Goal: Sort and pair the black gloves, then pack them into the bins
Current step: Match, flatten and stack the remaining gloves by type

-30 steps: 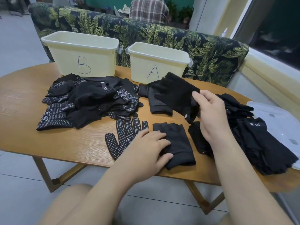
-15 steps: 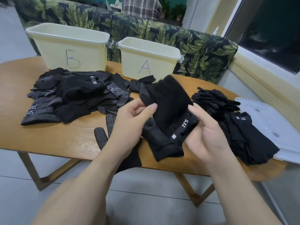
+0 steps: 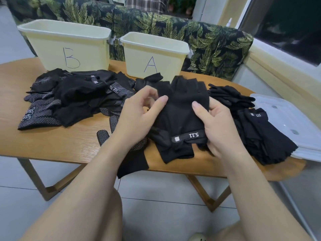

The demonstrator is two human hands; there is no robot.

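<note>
Place: a home living room | Evidence: a leaf-print sofa [image 3: 199,42] is standing right behind an oval wooden table [image 3: 52,140] | a dark window [image 3: 286,26] is showing beside the sofa | grey floor tiles [image 3: 165,214] are lying below the table

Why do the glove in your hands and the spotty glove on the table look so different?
The held glove is plain with short, cut-off fingers; the dotted glove has white dots and long fingers. The held glove is gripped by the left hand and right hand; the dotted glove lies flat on the table. Both are black.
</note>
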